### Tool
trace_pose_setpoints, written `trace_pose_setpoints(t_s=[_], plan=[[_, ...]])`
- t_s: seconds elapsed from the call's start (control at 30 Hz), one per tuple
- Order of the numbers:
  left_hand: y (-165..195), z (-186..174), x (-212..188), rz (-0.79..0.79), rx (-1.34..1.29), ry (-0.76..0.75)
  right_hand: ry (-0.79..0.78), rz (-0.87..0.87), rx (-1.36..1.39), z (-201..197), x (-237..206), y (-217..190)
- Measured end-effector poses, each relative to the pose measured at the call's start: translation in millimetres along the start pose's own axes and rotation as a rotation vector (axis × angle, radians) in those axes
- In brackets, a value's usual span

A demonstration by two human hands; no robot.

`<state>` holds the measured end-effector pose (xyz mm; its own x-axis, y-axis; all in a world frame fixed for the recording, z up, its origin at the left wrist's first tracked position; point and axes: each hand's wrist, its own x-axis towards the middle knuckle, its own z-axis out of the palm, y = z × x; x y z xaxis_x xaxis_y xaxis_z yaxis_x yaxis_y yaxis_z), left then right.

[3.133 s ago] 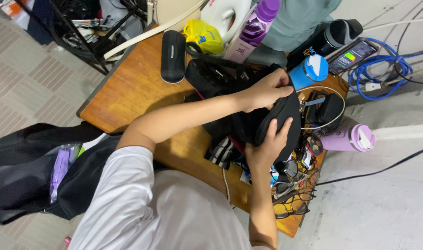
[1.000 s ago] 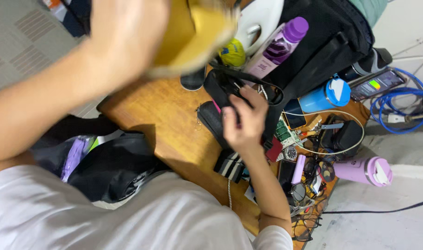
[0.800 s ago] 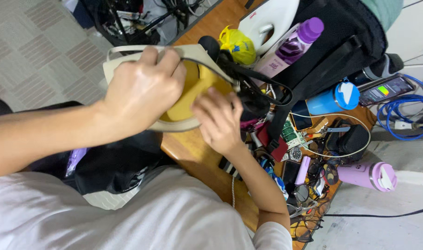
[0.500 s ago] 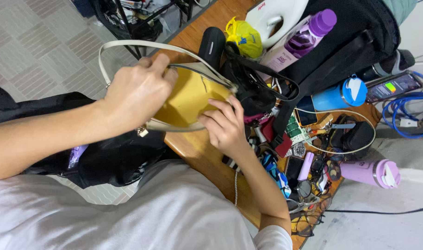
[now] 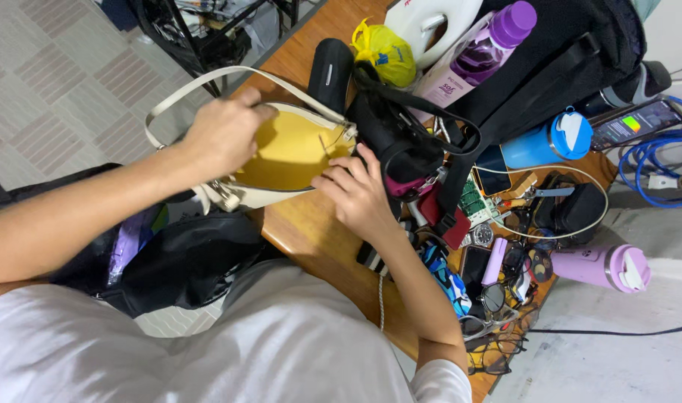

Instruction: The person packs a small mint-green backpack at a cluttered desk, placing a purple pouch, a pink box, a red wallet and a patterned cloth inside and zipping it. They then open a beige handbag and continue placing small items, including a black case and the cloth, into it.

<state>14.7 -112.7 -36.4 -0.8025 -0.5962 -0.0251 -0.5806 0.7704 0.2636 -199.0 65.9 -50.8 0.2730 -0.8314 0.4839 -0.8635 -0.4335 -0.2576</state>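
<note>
1. Head view: compared with half a second earlier, the cream handbag (image 5: 277, 160) had sunk a little toward the wooden desk (image 5: 318, 231), its yellow lining more exposed, so the mouth was wider open.
2. Left hand (image 5: 223, 134) kept its grip clamped on the bag's near rim; right hand (image 5: 356, 190) rested loose, fingers apart, on the far rim.
3. The bag hung at the desk's edge, beside a black cylinder speaker (image 5: 330, 71), its strap looped upward.

3 bottles (image 5: 498, 45) (image 5: 539, 142) (image 5: 598, 267), 1 yellow-lined handbag (image 5: 289, 153), 1 black speaker (image 5: 330, 71).
</note>
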Motion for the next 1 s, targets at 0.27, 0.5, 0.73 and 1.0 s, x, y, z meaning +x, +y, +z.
trace_pose_setpoints(t_s=[0.27,0.5,0.73,1.0], plan=[[25,5,-12,0.009,-0.102,-0.019,0.026,0.021,-0.055,-3,2,-46],[41,-32,-19,0.233,0.004,0.191,0.007,0.154,-0.037,-17,-44,-49],[79,-39,-14,0.496,0.014,0.292,0.060,0.909,-0.203,-73,-159,3],[175,6,13,0.898,-0.050,0.174,0.094,0.922,-0.337,-56,-175,29]])
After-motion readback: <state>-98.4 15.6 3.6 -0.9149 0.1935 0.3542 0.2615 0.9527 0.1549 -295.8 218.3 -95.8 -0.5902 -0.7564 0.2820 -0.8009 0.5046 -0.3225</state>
